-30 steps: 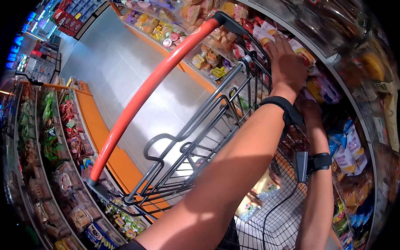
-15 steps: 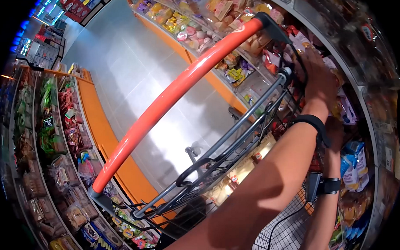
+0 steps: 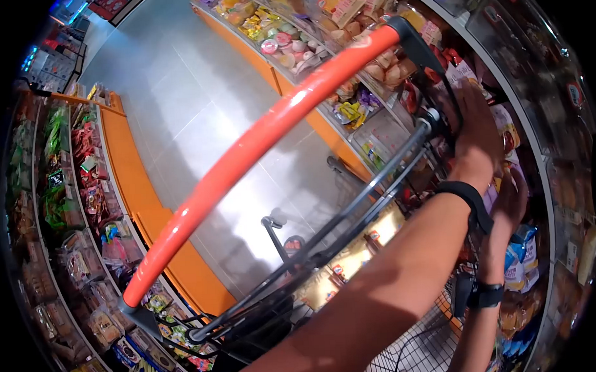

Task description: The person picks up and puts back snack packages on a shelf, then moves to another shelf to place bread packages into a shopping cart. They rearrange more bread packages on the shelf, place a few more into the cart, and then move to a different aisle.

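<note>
My left hand (image 3: 476, 130) reaches into the right-hand shelf. Its fingers stretch out in shadow beside a pink-and-white packet (image 3: 461, 74). Just below it is my right hand (image 3: 508, 201), with fingers extended next to a purple packet (image 3: 492, 191); no grip on it shows. Both wrists wear black bands. Blue-and-white packets (image 3: 522, 260) lie below the right hand. Part of what the fingertips touch is hidden.
A shopping cart's orange-red handle (image 3: 244, 148) crosses the view diagonally, with its wire basket (image 3: 409, 349) below. Cream packages (image 3: 353, 263) show beside my left forearm. Orange-edged snack shelves (image 3: 137, 182) line the left side of the tiled floor (image 3: 190, 91).
The view has shifted slightly. My right hand has moved up and out from behind my left forearm, so its fingers now show. My left hand remains at the packets.
</note>
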